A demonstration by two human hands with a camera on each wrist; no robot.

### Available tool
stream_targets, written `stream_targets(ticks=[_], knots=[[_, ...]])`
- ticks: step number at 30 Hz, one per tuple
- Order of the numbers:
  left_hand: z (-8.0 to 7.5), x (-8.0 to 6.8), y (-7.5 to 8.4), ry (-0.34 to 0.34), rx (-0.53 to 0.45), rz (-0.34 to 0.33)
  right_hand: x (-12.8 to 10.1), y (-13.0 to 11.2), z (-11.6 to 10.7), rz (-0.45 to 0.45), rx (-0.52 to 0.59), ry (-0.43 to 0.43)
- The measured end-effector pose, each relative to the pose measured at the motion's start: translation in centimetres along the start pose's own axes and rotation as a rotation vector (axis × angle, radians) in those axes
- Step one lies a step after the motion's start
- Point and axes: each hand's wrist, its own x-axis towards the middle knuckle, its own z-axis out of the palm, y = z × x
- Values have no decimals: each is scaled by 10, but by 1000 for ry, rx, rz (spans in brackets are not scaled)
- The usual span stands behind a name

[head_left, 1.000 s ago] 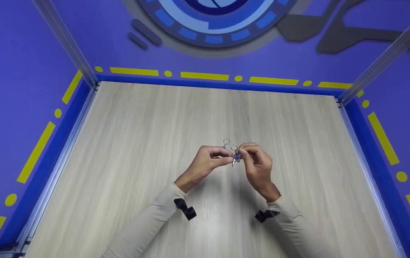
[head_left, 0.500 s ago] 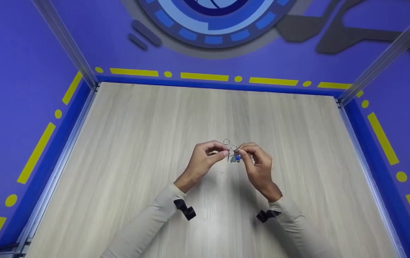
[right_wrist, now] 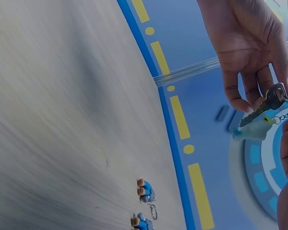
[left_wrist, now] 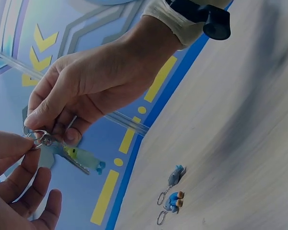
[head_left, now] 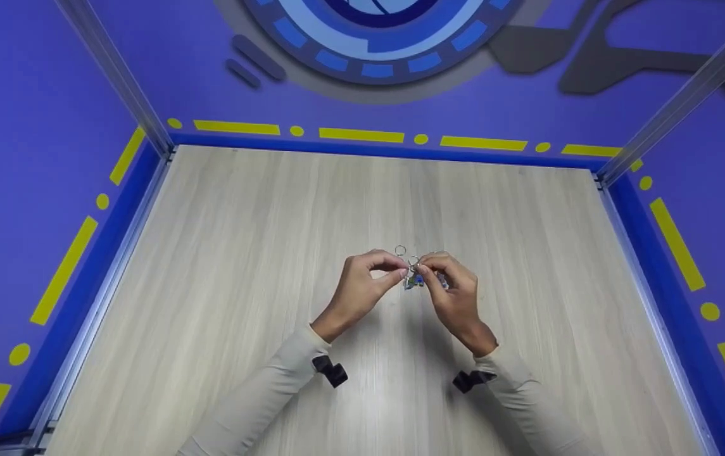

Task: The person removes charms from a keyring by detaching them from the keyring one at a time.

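Note:
Just above the table, both hands meet at a metal key ring (left_wrist: 39, 131). My left hand (head_left: 360, 278) pinches it between thumb and index finger, while my right hand (head_left: 456, 288) pinches it from the other side. A key (right_wrist: 269, 103) hangs at the ring, its blade slanting down. Beside the blade dangles a pale teal charm (right_wrist: 257, 129) with a yellow top, on a short chain. Fingertips partly cover the ring. On the table lie small figure keychains: a blue-grey one (left_wrist: 175, 176) and a blue one with orange-brown feet (left_wrist: 173, 203).
The wood-grain table (head_left: 261, 253) is enclosed by blue walls (head_left: 368, 104) with yellow dashes. Metal posts (head_left: 666, 95) stand at the back corners. Beyond the hands a loose ring (head_left: 401, 251) of a keychain shows on the table.
My left fingers have risen from lower on the key, then shifted slightly right to the ring. My right hand has shifted slightly left, and the hands are now closer together.

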Motion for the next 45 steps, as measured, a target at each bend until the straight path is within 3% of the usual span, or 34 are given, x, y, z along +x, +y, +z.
stream_targets(ticks=[6, 11, 19, 23, 28, 37, 45], knots=[[1, 1, -3, 29, 56, 19, 2, -2, 3, 10, -36, 17], [0, 1, -7, 53, 64, -15, 7, -11, 7, -6, -62, 19], [-3, 3, -8, -69, -49, -108, -2, 3, 3, 35, -47, 45], [-3, 4, -7, -83, -106, -140, -3, 4, 3, 32, -44, 54], [-2, 4, -6, -45, -141, -179, -4, 5, 5, 27, -67, 63], [-1, 3, -5, 20, -56, -168, -5, 5, 5, 28, -68, 64], [-2, 3, -2, 58, -44, -186, -6, 4, 3, 48, -49, 60]])
